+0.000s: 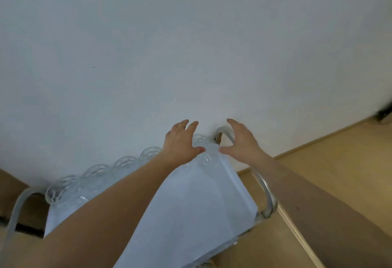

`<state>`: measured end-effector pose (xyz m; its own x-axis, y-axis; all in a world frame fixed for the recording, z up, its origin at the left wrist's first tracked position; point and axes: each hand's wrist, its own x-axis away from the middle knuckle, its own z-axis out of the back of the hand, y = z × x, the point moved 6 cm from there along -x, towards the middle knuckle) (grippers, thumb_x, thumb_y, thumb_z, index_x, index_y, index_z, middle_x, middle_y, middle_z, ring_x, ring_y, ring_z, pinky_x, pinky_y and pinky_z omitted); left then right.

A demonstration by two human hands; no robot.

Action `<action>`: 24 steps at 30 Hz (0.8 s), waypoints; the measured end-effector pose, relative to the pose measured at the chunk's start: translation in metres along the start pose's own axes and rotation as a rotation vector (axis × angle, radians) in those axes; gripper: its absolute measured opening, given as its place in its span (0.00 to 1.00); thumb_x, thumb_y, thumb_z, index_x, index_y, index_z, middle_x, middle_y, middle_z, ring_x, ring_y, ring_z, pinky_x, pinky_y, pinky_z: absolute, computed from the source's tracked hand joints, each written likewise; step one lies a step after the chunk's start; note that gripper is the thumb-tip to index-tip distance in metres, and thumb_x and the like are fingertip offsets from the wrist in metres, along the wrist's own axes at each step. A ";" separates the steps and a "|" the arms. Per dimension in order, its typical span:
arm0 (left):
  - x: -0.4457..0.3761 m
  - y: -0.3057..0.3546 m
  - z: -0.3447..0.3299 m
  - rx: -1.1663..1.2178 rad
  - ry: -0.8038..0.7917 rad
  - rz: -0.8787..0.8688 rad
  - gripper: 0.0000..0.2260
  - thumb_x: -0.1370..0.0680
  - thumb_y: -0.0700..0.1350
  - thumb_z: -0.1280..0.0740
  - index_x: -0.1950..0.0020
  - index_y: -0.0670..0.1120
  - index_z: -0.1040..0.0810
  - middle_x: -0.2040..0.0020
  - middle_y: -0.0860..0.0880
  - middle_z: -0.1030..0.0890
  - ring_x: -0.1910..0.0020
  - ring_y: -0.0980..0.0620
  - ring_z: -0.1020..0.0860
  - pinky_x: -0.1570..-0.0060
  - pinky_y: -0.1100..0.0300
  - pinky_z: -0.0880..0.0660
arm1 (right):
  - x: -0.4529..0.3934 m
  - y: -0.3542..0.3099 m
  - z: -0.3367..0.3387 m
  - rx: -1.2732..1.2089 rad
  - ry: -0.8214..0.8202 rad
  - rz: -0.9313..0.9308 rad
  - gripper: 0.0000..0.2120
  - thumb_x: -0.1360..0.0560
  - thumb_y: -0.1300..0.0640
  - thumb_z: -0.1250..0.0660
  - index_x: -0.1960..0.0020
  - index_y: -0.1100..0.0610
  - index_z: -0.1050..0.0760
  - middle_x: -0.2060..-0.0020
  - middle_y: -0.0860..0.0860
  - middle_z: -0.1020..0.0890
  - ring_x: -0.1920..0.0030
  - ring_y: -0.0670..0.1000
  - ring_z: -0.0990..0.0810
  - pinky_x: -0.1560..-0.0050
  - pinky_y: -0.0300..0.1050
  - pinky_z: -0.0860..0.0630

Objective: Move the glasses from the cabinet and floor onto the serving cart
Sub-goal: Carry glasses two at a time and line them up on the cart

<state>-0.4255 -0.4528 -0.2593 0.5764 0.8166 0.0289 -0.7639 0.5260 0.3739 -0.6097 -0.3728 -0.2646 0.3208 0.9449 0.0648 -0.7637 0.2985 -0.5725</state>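
Note:
The serving cart (201,199) stands against a white wall, its top covered by a pale cloth. A row of several clear glasses (99,174) lines the cart's far edge along the wall. At the far right corner stands another clear glass (206,153). My left hand (181,142) and my right hand (241,142) hover on either side of that glass with fingers spread, holding nothing. My left forearm hides part of the glass row and the cloth.
Curved metal handles rise at the cart's right end (267,193) and left end (19,208). The white wall (191,44) is directly behind the cart. Wooden floor (339,161) with a pale skirting board extends to the right. A dark object (385,112) sits at the far right.

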 end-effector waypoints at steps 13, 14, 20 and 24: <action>0.035 0.211 0.043 -0.056 0.077 -0.451 0.38 0.24 0.64 0.32 0.19 0.53 0.44 0.19 0.45 0.43 0.20 0.45 0.46 0.24 0.45 0.42 | 0.151 0.058 0.153 0.115 0.351 -0.144 0.44 0.28 0.43 0.27 0.19 0.50 0.45 0.22 0.52 0.38 0.24 0.56 0.39 0.26 0.52 0.38; 0.035 0.233 0.043 -0.062 0.081 -0.485 0.38 0.24 0.64 0.33 0.19 0.53 0.44 0.19 0.45 0.43 0.20 0.45 0.46 0.24 0.45 0.43 | 0.161 0.067 0.165 0.121 0.371 -0.155 0.43 0.27 0.43 0.27 0.19 0.49 0.45 0.22 0.52 0.38 0.24 0.56 0.39 0.26 0.52 0.38; 0.044 0.384 0.021 -0.081 0.067 -0.691 0.37 0.23 0.63 0.34 0.19 0.52 0.44 0.19 0.44 0.44 0.20 0.45 0.47 0.23 0.45 0.43 | 0.233 0.140 0.252 0.161 0.511 -0.257 0.42 0.26 0.42 0.28 0.19 0.49 0.45 0.22 0.50 0.38 0.24 0.54 0.40 0.26 0.53 0.37; 0.059 0.493 -0.007 -0.069 0.042 -0.823 0.37 0.23 0.63 0.33 0.19 0.53 0.43 0.19 0.45 0.43 0.20 0.45 0.46 0.23 0.46 0.43 | 0.297 0.207 0.314 0.213 0.582 -0.371 0.42 0.26 0.43 0.28 0.19 0.49 0.44 0.23 0.51 0.37 0.24 0.56 0.39 0.26 0.53 0.37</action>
<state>-0.7702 -0.1432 -0.0798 0.9489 0.1713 -0.2651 -0.1188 0.9720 0.2026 -0.8483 0.0116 -0.1073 0.7815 0.5691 -0.2555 -0.6198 0.6617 -0.4219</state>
